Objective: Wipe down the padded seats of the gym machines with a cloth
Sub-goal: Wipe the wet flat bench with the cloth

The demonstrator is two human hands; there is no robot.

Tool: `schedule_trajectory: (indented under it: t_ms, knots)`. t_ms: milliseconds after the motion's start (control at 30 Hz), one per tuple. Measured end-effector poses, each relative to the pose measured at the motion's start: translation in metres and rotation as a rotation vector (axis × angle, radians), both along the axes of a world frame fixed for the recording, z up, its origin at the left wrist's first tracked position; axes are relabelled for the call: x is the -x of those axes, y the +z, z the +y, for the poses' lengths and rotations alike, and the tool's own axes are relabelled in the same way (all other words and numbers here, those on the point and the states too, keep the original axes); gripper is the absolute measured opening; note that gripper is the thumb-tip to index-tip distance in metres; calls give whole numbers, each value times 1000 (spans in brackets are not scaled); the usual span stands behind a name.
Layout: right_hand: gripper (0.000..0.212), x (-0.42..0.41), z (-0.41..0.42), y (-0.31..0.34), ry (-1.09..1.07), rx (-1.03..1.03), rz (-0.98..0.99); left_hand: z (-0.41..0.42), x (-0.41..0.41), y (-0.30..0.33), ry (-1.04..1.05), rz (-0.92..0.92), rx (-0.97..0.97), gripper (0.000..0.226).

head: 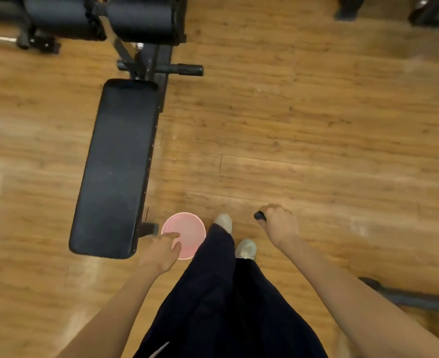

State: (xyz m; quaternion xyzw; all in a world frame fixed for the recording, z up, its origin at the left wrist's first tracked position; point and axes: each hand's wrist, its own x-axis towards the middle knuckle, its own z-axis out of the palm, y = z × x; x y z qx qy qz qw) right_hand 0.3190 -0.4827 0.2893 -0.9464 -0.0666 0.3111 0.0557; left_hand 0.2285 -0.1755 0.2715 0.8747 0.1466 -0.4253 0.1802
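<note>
A gym: a black padded bench (115,166) on wood-plank floor (316,120), padded rollers (141,18) beyond its far end.

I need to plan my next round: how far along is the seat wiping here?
Nothing shows as wiped. The right hand grips a small dark object, possibly the cloth; the left hand reaches over the pink round bucket. The long black padded bench is untouched.

Bucket (187,229) on floor (316,130), right of bench (117,164)
</note>
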Motion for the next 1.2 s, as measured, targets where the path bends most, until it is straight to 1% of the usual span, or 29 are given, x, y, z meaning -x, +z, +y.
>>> schedule_trajectory:
  t_ms: [133,300,333,400,433,500,633,700,767,800,867,967,1100,1200]
  knots:
    - [20,-61,17,-8,135,-32,-12,-4,-33,-2,116,-16,8,44]
    - [19,-128,51,-18,202,-75,14,11,-88,-10,231,-6,6,43]
    - [19,-142,59,-20,217,-87,20,16,-100,-12,241,-11,7,45]
    - [19,-169,77,-21,218,-131,36,30,-120,-19,237,-54,37,56]
    - [19,-182,87,-22,211,-158,39,36,-131,-23,237,-69,47,54]
    - [17,-207,106,-26,197,-195,41,46,-154,-26,251,-77,41,40]
    - [19,-249,142,-44,180,-240,69,60,-203,-28,342,-96,41,25]
    - [20,-270,159,-52,180,-272,80,65,-230,-31,391,-141,45,21]
    - [19,-291,173,-64,202,-300,92,70,-256,-38,484,-209,49,17]
    - [18,-302,179,-72,212,-312,98,74,-266,-44,518,-242,50,18]
    - [21,-321,191,-87,221,-336,128,81,-283,-58,571,-288,44,29]
    - [18,-348,211,-106,247,-429,159,85,-305,-84,616,-332,25,31]
    - [18,-370,236,-143,253,-564,139,87,-327,-135,607,-449,-30,43]
    - [17,-377,253,-184,210,-658,129,97,-340,-181,588,-588,-111,48]
